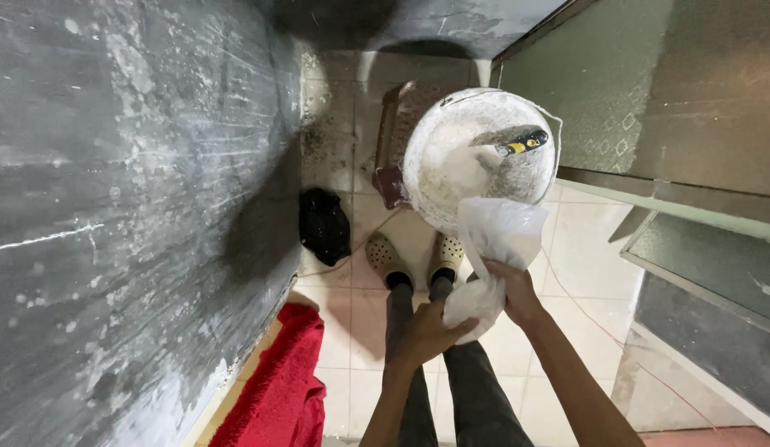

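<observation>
A: What are the hands doing?

B: Both grip a translucent white plastic bag (494,257). The left hand (430,331) is closed around its lower, bunched end; the right hand (513,291) is clenched on its middle, so the open mouth tips toward the round white plaster-caked bucket (478,157).

A: Where is the bucket?

B: On the pale tiled floor (567,273), just ahead of the person's perforated cream clogs (387,258). The bag's mouth hangs over its near rim, I judge so that the contents fall inside.

A: Anything in it?

B: White powder, and a black-and-yellow-handled tool (511,141) leaning on the rim. A red cloth (281,385) lies by the grey wall (128,207).
</observation>
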